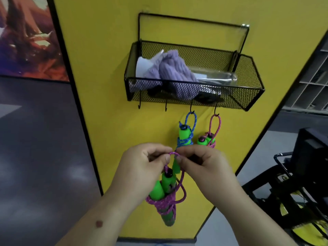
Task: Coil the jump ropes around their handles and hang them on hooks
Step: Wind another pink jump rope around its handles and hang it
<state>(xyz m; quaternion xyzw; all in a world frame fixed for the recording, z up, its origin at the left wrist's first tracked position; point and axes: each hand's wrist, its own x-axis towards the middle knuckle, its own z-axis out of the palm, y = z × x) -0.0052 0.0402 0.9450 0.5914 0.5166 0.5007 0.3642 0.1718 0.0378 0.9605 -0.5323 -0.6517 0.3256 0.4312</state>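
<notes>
A pink jump rope (166, 201) is coiled around its two green handles and dangles below my hands. My left hand (142, 162) and my right hand (204, 162) each pinch one side of its small top loop (174, 154). Under the black mesh basket (248, 96) on the yellow wall are several hooks. A blue coiled rope (185, 137) hangs from the third hook (191, 108). Another pink coiled rope (208, 139) hangs from the fourth hook (216, 110). The two left hooks (166, 107) carry nothing. My hands hide the lower part of the blue rope.
The basket holds a lilac cloth (170, 70) and a clear bottle (216, 77). A black chair frame (287, 183) stands at the right. A poster (26, 36) covers the wall at the upper left.
</notes>
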